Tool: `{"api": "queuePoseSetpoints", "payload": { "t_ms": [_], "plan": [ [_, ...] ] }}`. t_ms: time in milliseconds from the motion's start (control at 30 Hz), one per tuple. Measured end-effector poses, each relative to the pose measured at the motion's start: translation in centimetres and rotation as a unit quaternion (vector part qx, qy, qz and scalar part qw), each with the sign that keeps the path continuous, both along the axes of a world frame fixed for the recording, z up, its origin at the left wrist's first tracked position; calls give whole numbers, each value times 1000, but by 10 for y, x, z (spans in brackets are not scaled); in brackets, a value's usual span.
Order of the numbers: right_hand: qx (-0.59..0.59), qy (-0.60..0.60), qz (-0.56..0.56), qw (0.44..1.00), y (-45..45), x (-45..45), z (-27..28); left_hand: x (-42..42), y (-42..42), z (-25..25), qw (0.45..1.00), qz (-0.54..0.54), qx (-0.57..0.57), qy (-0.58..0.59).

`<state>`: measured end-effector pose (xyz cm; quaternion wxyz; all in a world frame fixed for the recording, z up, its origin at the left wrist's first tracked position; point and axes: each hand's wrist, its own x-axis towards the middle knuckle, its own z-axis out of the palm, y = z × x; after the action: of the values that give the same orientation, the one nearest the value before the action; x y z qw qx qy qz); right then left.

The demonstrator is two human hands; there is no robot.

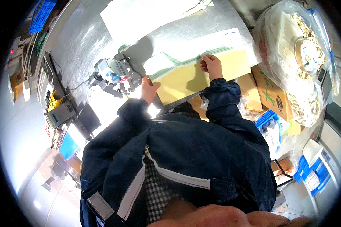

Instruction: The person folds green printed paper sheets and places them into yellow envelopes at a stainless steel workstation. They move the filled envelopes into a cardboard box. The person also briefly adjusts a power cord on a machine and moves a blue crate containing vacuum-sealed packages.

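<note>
A wide yellow sheet (199, 76), with white and green printed parts along its far side, lies at the near edge of the metal table. My left hand (149, 88) is at the sheet's left end, thumb and fingers about its edge. Higher up and to the right, my right hand (212, 65) has its thumb and fingertips pinched together at the green border strip; whether paper is between them is hard to tell. Just left of my left hand stands a small bench device (112, 71) with a red light and a cable.
Large white sheets (147, 20) cover the far part of the metal table (82, 37). To the right are a cardboard box (270, 93), a clear plastic bag (268, 39) over a tray, and a blue crate (267, 117). A grey box (61, 114) with cables sits at the left.
</note>
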<state>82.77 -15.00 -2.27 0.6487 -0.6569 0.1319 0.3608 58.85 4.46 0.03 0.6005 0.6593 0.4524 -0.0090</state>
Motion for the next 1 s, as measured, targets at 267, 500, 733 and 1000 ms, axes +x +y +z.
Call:
{"api": "queuePoseSetpoints", "payload": {
  "t_ms": [267, 500, 733, 1000],
  "plan": [
    [-33, -35, 10, 999, 3, -3, 2, 9, 2, 35, 963, 167, -200, 64],
    [-26, -43, 30, 998, 2, -4, 2, 14, 2, 16, 941, 186, -273, -72],
    [-38, 63, 120, 990, -10, -13, 8, 5, -1, 34, 945, 107, -267, -157],
    [232, 90, -107, 963, -10, -49, 60, 4, -31, 107, 911, 29, -397, -112]
  ]
}}
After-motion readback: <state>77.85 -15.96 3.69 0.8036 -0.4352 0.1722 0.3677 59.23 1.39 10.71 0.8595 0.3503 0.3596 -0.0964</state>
